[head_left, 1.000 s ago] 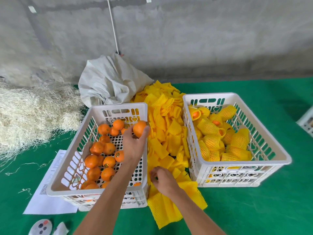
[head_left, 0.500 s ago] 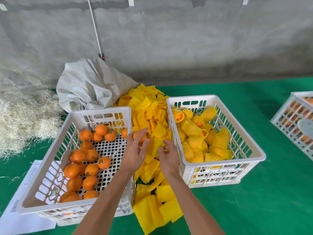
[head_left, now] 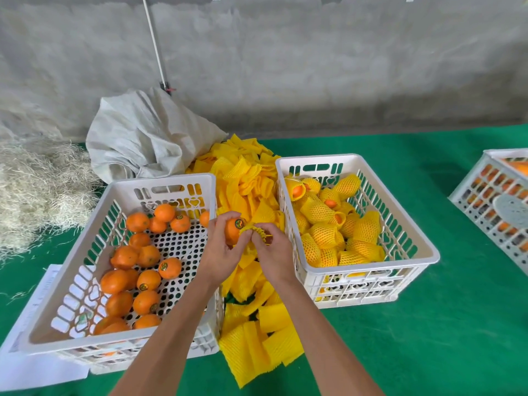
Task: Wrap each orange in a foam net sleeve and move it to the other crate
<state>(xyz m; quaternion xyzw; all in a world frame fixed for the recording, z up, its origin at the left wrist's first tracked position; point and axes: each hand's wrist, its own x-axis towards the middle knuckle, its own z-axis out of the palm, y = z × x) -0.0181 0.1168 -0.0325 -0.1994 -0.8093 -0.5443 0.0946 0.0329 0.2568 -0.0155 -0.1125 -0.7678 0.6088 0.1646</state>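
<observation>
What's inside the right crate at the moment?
The right crate holds oranges already in yellow foam net sleeves, piled together; a few show orange at the open ends. The pile covers the crate floor, so anything under it cannot be seen.

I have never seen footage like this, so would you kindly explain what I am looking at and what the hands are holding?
There is no machine here: a person wears one camera on the head, looking forward and down at their own two bare hands. The left hand holds an orange, and the right hand pinches a bunched yellow foam net sleeve against it. On the green table, the left crate holds bare oranges and the right crate holds wrapped ones. A pile of spare sleeves lies between them, with a pale sack and straw-like fibre behind.
</observation>
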